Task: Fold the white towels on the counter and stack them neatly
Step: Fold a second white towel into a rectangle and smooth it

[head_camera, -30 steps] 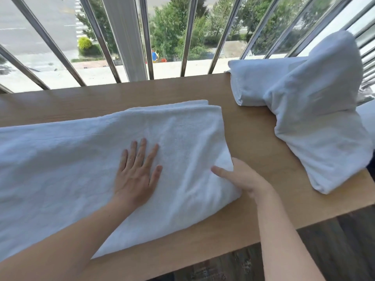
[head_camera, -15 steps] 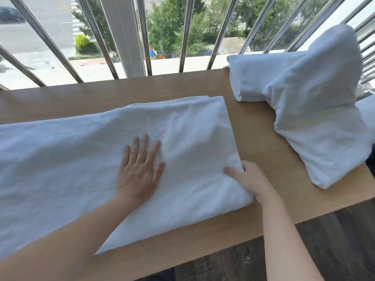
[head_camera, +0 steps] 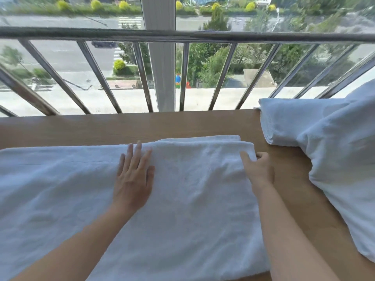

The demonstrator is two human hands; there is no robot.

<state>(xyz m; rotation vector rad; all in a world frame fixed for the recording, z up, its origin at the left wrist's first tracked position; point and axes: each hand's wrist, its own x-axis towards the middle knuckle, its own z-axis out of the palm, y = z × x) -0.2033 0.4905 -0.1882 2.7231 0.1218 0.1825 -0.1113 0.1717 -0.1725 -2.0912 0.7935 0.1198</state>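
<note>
Hands apart: my left hand presses flat on the towel spread under both; my right hand pinches its far edge, fingertips hidden underneath. Its left end runs off-frame.

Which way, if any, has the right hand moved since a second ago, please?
Yes: the right hand slid along the towel to its far right corner, nearer the railing.

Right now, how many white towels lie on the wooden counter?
3: a spread white towel beneath the left hand, gripped by the right hand; a folded white towel far right; a heaped white towel overlapping it. Possibly more hidden.
</note>
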